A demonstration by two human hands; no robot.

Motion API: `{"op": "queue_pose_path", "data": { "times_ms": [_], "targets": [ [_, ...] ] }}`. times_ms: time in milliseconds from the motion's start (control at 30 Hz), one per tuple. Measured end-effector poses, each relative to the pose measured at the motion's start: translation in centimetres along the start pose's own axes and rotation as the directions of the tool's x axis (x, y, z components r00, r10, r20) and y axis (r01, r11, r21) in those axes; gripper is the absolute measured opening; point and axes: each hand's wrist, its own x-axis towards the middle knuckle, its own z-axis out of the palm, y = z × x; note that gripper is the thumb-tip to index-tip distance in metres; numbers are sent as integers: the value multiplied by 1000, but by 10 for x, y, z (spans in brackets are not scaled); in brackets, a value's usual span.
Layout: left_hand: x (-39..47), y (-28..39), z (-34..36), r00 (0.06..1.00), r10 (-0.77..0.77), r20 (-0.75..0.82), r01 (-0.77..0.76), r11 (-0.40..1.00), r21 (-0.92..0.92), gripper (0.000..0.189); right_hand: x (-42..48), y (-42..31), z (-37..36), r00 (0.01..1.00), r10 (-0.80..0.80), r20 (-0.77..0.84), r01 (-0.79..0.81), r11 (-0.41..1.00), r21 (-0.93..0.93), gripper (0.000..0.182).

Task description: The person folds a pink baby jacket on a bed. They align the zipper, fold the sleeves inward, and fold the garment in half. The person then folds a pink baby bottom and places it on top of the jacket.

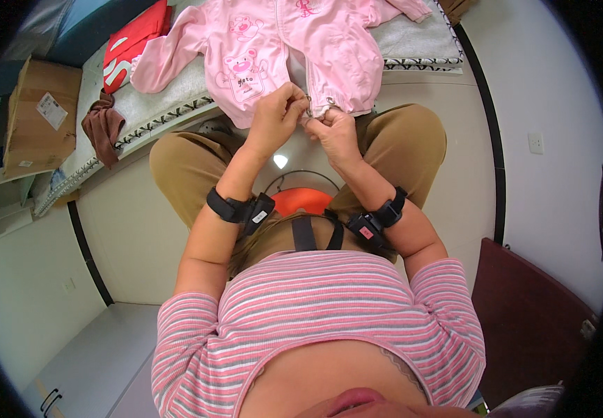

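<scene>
A pink child's jacket (pixel 340 57) with printed bears lies spread on the bed's edge, its front hem hanging towards my knees. The zipper (pixel 309 78) runs down the front, parted near the bottom. With bent fingers my left hand (pixel 273 117) pinches the lower end of the zipper beside a small metal piece. My right hand (pixel 339 137) grips the hem of the right front panel, below a round metal snap (pixel 331 101). Both sets of fingertips nearly meet; they partly hide the zipper's end.
A folded red garment (pixel 137 39) and a brown cloth (pixel 104 125) lie left on the bed (pixel 150 104). Beyond them stands a cardboard box (pixel 45 117) with a label. An orange stool or basin (pixel 301 201) shows between my legs. A dark red panel (pixel 526 308) is at right.
</scene>
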Motion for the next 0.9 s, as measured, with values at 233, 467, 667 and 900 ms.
{"op": "queue_pose_path", "data": {
  "times_ms": [233,467,667,900],
  "targets": [
    [1,1,8,991,70,-115,-55,991,122,8,1,-8,-3,996,61,68,-64,997,37,8],
    [5,0,10,976,196,-93,-144,907,395,13,3,-9,-2,994,78,76,-90,981,174,6],
    [9,1,9,979,192,-61,-159,922,352,11,-2,-17,6,988,144,49,-152,946,287,9],
    [5,3,12,953,299,-50,-236,835,497,12,1,-1,4,1000,-19,-25,22,992,126,12]
  ]
}}
